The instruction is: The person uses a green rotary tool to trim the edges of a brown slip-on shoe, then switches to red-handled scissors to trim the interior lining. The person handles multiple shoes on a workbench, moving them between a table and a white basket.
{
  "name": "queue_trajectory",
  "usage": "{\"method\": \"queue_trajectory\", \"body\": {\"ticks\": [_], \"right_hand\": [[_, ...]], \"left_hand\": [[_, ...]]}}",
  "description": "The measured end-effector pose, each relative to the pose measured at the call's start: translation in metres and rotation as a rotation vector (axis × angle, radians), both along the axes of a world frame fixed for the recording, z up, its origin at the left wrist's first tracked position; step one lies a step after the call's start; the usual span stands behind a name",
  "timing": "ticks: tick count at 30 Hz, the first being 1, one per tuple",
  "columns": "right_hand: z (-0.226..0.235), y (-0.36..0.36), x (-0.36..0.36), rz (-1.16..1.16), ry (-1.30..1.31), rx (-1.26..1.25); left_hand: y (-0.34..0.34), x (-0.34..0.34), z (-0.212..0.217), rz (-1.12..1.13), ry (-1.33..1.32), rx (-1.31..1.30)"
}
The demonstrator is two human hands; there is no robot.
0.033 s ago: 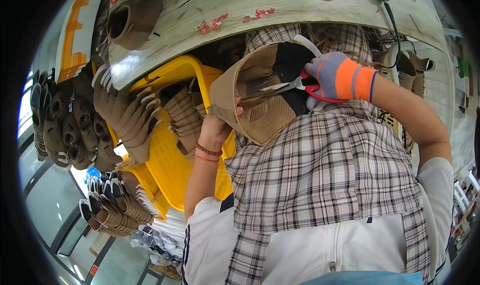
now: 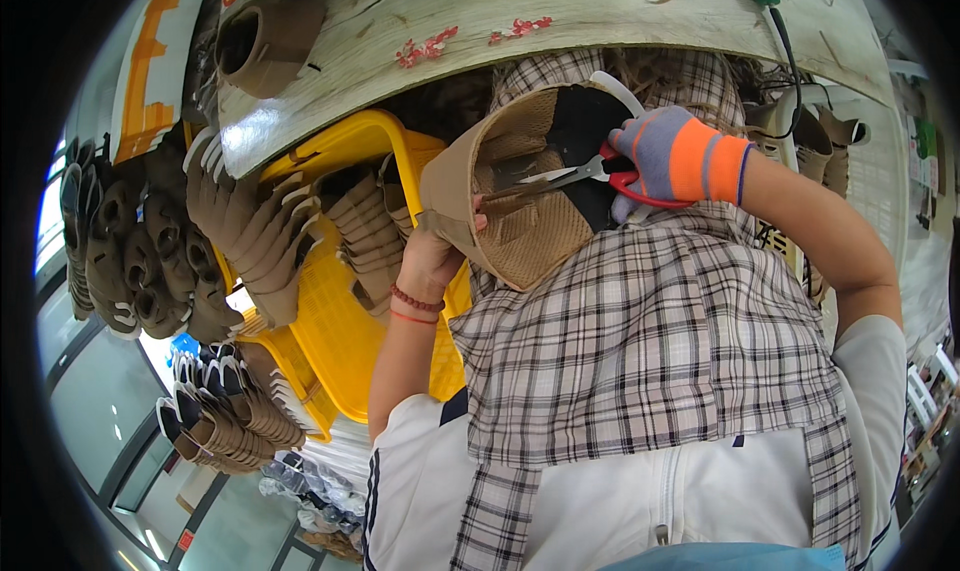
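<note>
Head view shows the person's left hand with its fingers clenched on the rim of a tan shoe upper, thumb pressed on the edge, holding it up over the plaid cloth that covers the lap. Two thin red bracelets circle that wrist. Just to the right, the right hand, in a grey and orange glove, has its fingers closed through the red handles of a pair of scissors, whose metal blades point left into the dark opening of the shoe upper and touch its inner lining. Beside the left hand stands a yellow crate holding a row of similar tan uppers. More uppers are stacked at the far left, and a pale wooden surface runs along the top.
</note>
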State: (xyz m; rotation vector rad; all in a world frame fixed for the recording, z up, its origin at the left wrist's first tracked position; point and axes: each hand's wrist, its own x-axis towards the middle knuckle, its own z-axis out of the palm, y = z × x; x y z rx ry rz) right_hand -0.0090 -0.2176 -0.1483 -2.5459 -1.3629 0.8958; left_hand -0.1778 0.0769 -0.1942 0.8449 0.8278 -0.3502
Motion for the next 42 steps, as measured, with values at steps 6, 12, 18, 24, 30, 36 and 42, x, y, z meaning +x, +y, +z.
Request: {"method": "queue_trajectory", "body": {"ticks": [6,12,18,24,30,36,42], "right_hand": [[0.008,0.012,0.000,-0.001,0.145,-0.215],[0.017,0.008,-0.011,-0.011,0.022,-0.072],[0.022,0.035,-0.011,0.050,0.054,-0.108],[0.025,0.047,-0.008,0.091,0.108,-0.187],[0.026,0.047,-0.005,0.069,0.122,-0.210],[0.023,0.035,-0.004,0.019,-0.187,0.011],[0.028,0.050,-0.012,0.200,-0.364,-0.021]], "left_hand": [[0.002,-0.004,-0.001,0.027,0.015,-0.058],[0.001,-0.005,-0.009,-0.001,-0.037,-0.079],[0.002,-0.004,-0.011,-0.003,-0.016,-0.092],[0.004,-0.007,-0.017,0.027,-0.020,-0.122],[0.003,-0.003,-0.014,-0.007,-0.016,-0.135],[0.002,-0.003,-0.012,-0.015,-0.025,-0.151],[0.004,-0.001,-0.006,0.009,-0.020,-0.098]]}}
